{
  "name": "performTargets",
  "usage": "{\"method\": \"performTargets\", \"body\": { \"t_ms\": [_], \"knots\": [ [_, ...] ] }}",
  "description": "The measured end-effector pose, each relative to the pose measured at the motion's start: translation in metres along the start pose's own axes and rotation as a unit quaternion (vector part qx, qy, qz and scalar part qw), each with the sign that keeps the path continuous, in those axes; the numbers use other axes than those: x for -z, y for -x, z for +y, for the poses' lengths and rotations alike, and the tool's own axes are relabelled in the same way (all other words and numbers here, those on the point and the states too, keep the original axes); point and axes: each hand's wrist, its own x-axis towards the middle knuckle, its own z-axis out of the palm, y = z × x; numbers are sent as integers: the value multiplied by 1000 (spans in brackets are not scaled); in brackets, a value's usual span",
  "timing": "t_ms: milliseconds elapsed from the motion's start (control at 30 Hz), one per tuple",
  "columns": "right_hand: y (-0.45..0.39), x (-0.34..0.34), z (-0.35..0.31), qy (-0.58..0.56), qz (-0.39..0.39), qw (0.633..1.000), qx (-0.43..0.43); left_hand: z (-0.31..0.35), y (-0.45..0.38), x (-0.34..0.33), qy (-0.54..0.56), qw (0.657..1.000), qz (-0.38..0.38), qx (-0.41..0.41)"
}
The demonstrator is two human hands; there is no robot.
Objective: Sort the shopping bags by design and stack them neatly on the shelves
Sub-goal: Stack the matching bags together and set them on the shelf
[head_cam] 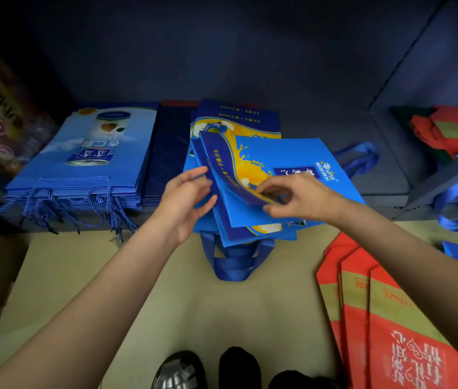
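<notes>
A blue bag with a yellow splash (286, 175) lies skewed atop a loose pile of matching bags (233, 122) on the shelf edge (385, 195), handles (236, 262) hanging off. Light-blue rope-handled bags (82, 161) sit stacked at left; red-and-green bags (390, 318) (fanned, flat) lie on the floor.

Blue bags (292, 175), orange splash; red-olive bags (390, 318)

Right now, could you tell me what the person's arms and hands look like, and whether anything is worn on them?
Both arms are bare as far up as the frame shows. The left hand and right hand wear no gloves; no sleeves, watch, rings or wristbands are visible.
</notes>
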Motion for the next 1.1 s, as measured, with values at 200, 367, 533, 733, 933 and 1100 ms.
{"method": "performTargets", "body": {
  "t_ms": [200, 367, 533, 733, 933, 1100],
  "knots": [
    [-1, 17, -1, -155, 22, 987, -26, 11, -3, -1, -46, 998, -2, -31],
    [4, 16, -11, -49, 36, 998, -11, 12, -7, -7, -16, 1000, -8, -13],
    [13, -15, -28, 152, -2, 987, 43, -8, -8, -20, -103, 987, 8, -119],
    [19, -6, -9, 32, -13, 999, 13, -2, -23, 11, -235, 942, 35, -236],
    [-7, -2, 37, 81, -25, 993, -77, 52, -44, 60, -674, 676, 92, -284],
    [-44, 3, 64, 177, -58, 973, -133, -23, -30, 40, -809, 519, -189, -201]
  ]
}}
